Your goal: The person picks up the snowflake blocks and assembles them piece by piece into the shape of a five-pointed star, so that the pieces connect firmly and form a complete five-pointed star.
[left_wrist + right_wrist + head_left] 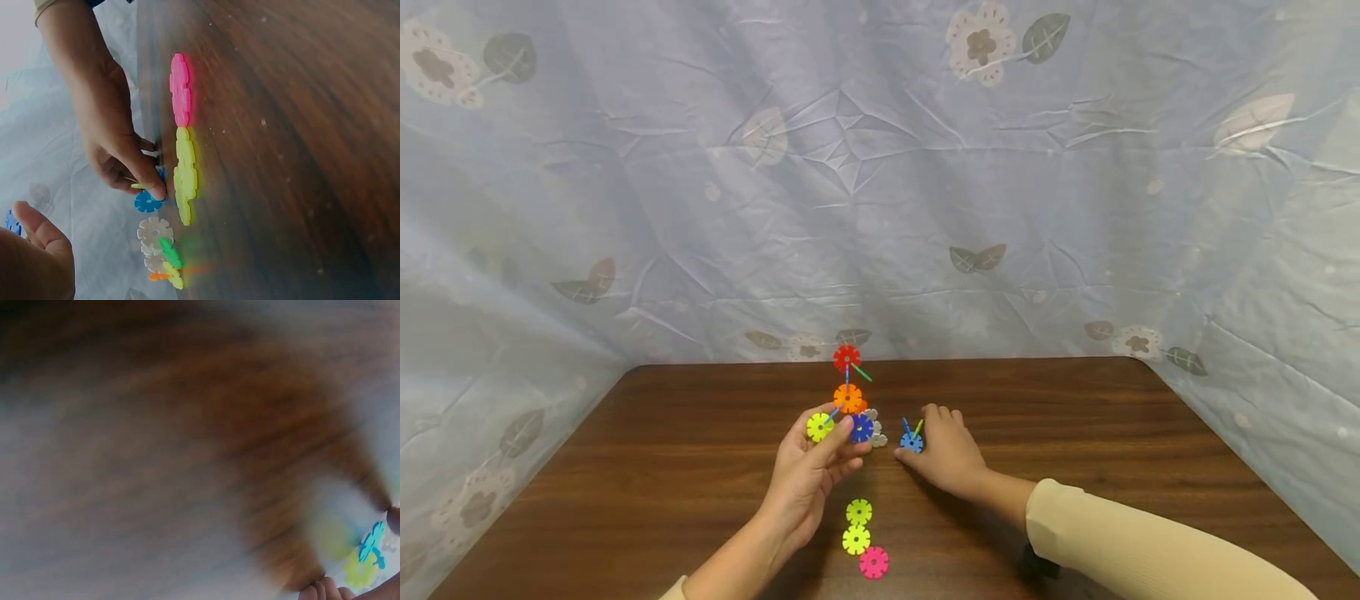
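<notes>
In the head view my left hand (805, 471) holds up a joined piece of notched plastic discs, its thumb on the dark blue disc (862, 428). An orange disc (847, 398), a yellow disc (820, 427) and, topmost, a red disc (847, 358) belong to that piece. To its right, my right hand (951, 450) grips a small cluster of blue and yellow-green discs (912, 442) at the table. The left wrist view shows the right thumb against this blue cluster (149, 201). In the blurred right wrist view, turquoise discs (372, 542) appear between the fingertips.
Two yellow discs (857, 539) and a pink disc (874, 562) lie in a line near the front of the wooden table (662, 467). Whitish discs (154, 234) with green, yellow and orange ones stand between the hands. A patterned cloth (880, 208) hangs behind.
</notes>
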### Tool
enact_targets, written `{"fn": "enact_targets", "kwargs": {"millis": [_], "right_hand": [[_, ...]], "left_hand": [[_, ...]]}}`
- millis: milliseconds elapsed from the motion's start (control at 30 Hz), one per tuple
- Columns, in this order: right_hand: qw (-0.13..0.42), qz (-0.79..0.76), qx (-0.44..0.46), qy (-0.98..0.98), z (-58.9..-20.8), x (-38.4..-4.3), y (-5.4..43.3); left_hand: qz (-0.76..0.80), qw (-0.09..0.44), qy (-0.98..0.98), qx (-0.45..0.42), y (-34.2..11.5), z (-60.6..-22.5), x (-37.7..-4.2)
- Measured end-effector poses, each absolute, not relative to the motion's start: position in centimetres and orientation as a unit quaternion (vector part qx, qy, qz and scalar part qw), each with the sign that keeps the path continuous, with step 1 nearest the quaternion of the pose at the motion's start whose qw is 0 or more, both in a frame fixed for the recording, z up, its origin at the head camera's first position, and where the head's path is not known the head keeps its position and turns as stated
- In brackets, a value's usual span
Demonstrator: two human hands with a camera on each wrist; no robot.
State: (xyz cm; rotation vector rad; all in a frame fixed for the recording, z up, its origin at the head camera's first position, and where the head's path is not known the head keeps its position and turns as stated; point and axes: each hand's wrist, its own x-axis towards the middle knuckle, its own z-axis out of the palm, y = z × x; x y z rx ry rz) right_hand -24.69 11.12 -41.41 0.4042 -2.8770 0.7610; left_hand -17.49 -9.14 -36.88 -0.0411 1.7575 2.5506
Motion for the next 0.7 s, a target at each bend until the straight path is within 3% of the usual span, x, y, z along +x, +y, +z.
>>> {"fn": "enact_targets", "kwargs": {"millis": [333, 700], "right_hand": [[0.077, 0.248, 0.165, -0.952, -41.8, -25.1, 11.8], [0.011, 0.335, 0.269, -0.903, -40.8, -25.5, 14.7]], "left_hand": [[0.831, 0.026, 0.556, -0.003, -9.1, -37.2, -17.5], [0.839, 0.048, 0.541, 0.020, -8.8, -37.3, -17.6]]}}
